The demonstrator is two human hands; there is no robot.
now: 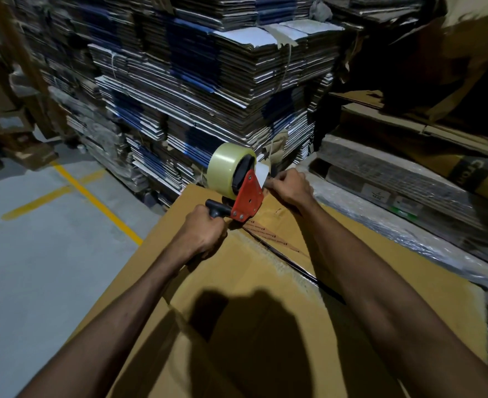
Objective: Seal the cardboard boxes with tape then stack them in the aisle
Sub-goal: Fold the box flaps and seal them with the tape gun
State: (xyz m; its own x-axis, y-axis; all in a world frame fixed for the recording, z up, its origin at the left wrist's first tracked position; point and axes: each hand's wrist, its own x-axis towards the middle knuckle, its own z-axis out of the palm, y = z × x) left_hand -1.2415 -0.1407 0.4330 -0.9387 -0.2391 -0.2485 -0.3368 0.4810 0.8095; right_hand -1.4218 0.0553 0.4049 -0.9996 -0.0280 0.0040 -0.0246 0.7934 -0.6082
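There was one large brown cardboard box [237,297], one red tape dispenser with a black handle [247,198], and one roll of clear tape [230,165] on it. Two bare hands showed, left [202,234] and right [290,186]. Flattened cartons [208,81] stood in perhaps three or four stacks, too blurred to count.

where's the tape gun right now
In the head view the tape gun sits at centre frame on the far end of the cardboard box, its handle gripped by the left hand, the right hand beside it.
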